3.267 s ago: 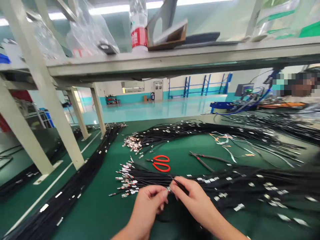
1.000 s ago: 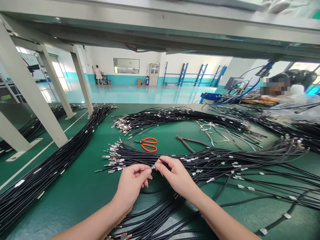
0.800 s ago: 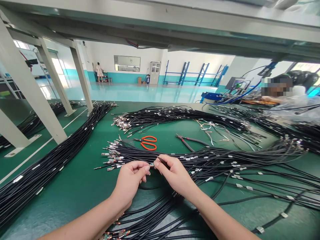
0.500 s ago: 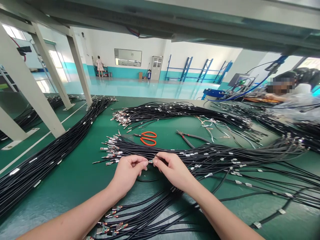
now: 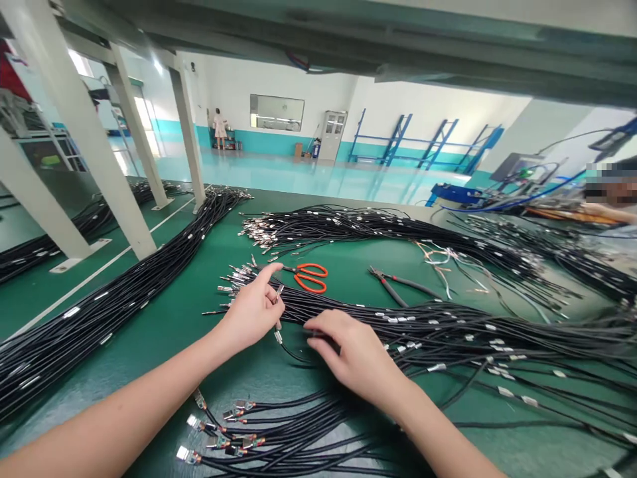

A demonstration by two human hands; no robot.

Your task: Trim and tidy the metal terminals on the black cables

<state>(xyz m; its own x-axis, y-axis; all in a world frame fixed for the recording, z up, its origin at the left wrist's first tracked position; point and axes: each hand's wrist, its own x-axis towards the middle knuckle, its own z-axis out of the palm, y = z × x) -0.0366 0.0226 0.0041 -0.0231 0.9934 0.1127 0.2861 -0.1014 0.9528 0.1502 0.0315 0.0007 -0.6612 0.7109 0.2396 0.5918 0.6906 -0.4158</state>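
Observation:
My left hand [image 5: 255, 307] is closed around the end of a black cable [image 5: 279, 336]. A bit of metal connector shows above its fingers, and its index finger points up and away. My right hand [image 5: 352, 348] hovers to the right with thumb and fingers apart, nothing seen between them. Behind both hands runs a bundle of black cables [image 5: 343, 307] with white tags and metal plugs at its left end. Nearer to me lies another cable group [image 5: 298, 415], its bare connectors [image 5: 189, 455] facing left.
Orange-handled scissors [image 5: 312, 277] and grey-handled cutting pliers [image 5: 398, 284] lie beyond the near bundle. More cable bundles [image 5: 358, 222] stretch across the green table [image 5: 164, 345]. White posts [image 5: 134, 199] rise at left. A co-worker [image 5: 614, 192] is at far right; another person [image 5: 219, 129] stands far back.
My left hand has turned upward and drawn away from my right hand with the cable end. My right hand's fingers have parted. The whole view has shifted a little.

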